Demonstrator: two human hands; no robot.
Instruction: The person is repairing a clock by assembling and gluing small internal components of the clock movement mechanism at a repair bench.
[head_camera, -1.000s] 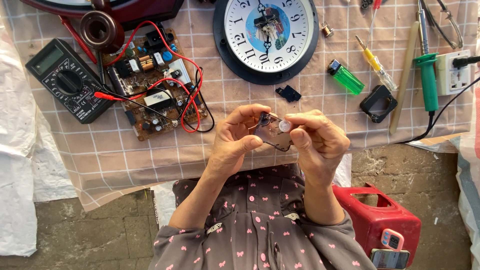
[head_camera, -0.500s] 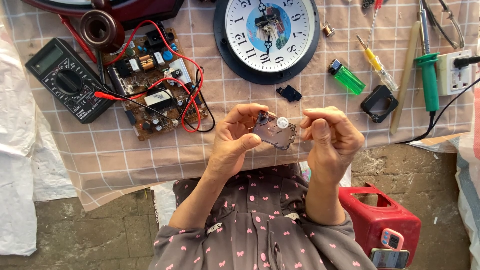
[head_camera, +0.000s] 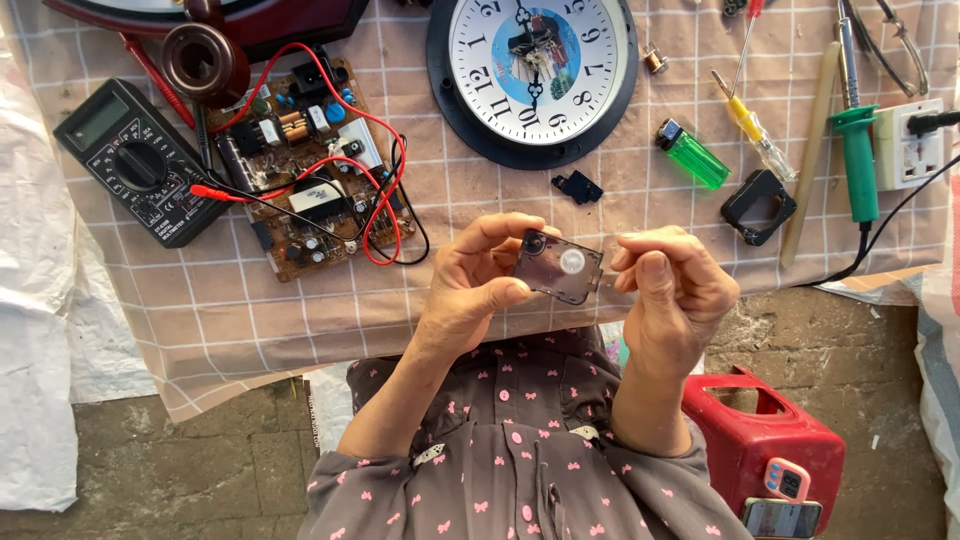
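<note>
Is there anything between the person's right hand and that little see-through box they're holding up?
Nothing visible. The left hand grips the small clear clock-mechanism box by its left side. The right hand sits just off its right edge, fingertips almost touching it, with only checked cloth behind the gap.

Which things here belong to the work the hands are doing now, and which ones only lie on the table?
In hand:
- small dark clock movement box, pinched in the left hand
- right hand, at the box's edge
- wall clock, just beyond

Lying about:
- multimeter
- circuit board
- green lighter
- yellow screwdriver
- green soldering iron
</note>
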